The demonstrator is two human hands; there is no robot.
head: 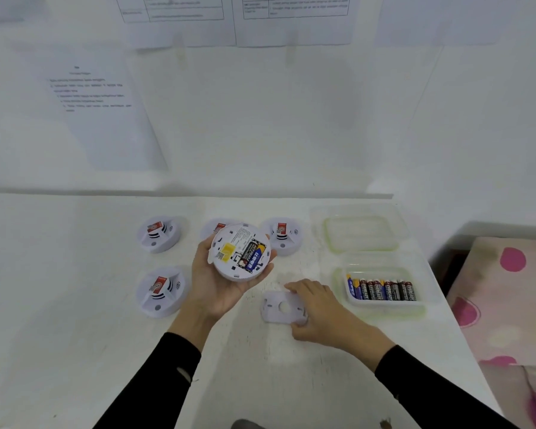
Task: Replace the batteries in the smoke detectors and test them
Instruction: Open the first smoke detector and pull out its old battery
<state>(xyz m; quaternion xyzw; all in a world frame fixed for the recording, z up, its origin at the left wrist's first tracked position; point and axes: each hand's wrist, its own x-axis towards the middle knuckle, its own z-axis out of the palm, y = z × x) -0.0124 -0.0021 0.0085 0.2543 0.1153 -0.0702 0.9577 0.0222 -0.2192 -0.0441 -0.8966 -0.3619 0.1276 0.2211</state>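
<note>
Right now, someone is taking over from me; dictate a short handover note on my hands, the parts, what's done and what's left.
Left hand holds the open detector, back up, two batteries in its bay.
Right hand grips the removed back plate on the table.
Four other detectors sit there, one partly hidden behind the held one.
Spare batteries lie in the tub, its lid behind it.
Done: one detector opened.
Left: cannot tell whether its batteries are new; close it, test it, then check the rest.

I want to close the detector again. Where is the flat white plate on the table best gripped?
Pinch the plate by its thin rim, far and near edges, coming from the right: it lies flat on the table, and the right hand is there.
</note>
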